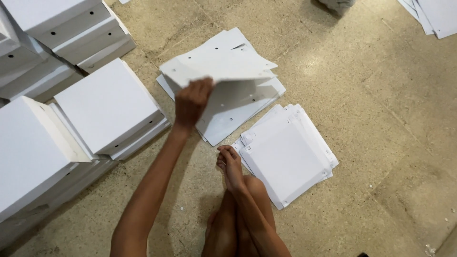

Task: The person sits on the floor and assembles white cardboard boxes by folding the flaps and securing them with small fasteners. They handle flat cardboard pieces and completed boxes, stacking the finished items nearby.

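My left hand grips the near corner of a flat white cardboard sheet with small punched holes and lifts it, tilted, off a pile of similar sheets on the floor. My right hand rests above my bent knee, fingers curled with nothing seen in them, right at the left edge of a second stack of flat white sheets.
Stacks of folded white boxes fill the left side: one close to my left arm, one at the near left, more at the back left. More white sheets lie at the top right on the speckled stone floor.
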